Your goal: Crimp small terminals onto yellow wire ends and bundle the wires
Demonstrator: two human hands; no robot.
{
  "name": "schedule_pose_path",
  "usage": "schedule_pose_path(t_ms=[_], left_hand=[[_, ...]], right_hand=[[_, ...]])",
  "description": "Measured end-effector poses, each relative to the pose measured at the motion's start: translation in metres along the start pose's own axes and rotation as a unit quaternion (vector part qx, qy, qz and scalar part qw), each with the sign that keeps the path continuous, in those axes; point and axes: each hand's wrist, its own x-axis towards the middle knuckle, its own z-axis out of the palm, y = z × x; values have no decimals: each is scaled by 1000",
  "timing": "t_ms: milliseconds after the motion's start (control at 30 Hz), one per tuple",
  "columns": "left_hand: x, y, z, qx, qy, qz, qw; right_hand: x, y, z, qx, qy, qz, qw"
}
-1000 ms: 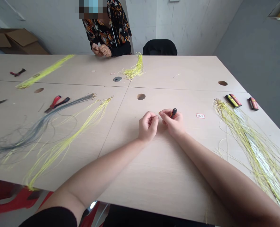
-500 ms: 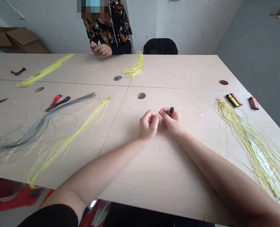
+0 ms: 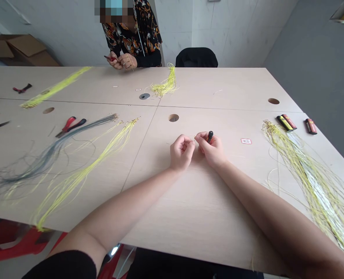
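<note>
My left hand (image 3: 182, 152) is closed in a pinch over the middle of the table, its fingertips close to those of my right hand. Something tiny and yellowish shows between the two hands, too small to make out. My right hand (image 3: 211, 149) is closed around a dark pen-like tool (image 3: 210, 135), whose black end points up out of the fingers. To the right of my right hand lies a small red-edged label (image 3: 246, 141). A bundle of yellow strands (image 3: 102, 157) lies left of my left arm.
Grey strands (image 3: 51, 151) and red-and-black pliers (image 3: 70, 126) lie at the left. More yellow strands (image 3: 305, 170) and lighters (image 3: 286, 122) are at the right. Across the table (image 3: 218, 89), a person's hands (image 3: 125, 61) hold a red tool.
My hands have hardly moved. Across the table, the person's red tool now shows more clearly, pointing left.
</note>
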Motion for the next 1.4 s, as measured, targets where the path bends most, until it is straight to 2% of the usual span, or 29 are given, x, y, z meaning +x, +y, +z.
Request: schedule_pose_path(t_ms=[300, 467, 667, 867, 1033, 1100, 1200, 1300, 1400], left_hand=[[0, 0, 1, -2, 9, -2, 1000], [0, 2, -1, -19, 12, -4, 1000], [0, 0, 0, -30, 7, -25, 999], [-1, -3, -1, -31, -5, -32, 999], [-1, -6, -4, -20, -17, -20, 999], [-2, -5, -5, 11, -25, 1, 1000], [-5, -1, -4, 130, -39, 77, 988], [-8, 5, -4, 269, -43, 186, 944], [-14, 8, -4, 333, -63, 304, 890]], right_hand=[[0, -1, 0, 16, 12, 4, 1000], [-1, -2, -3, -48, 51, -82, 994], [-5, -4, -2, -128, 39, -156, 979], [-6, -4, -1, -133, 20, -168, 977], [-5, -5, 0, -135, 53, -149, 978], [-3, -4, 0, -112, 89, -120, 982], [2, -7, -1, -28, 146, -62, 987], [10, -22, -2, 80, 184, -36, 979], [15, -58, -5, 133, 190, -80, 969]])
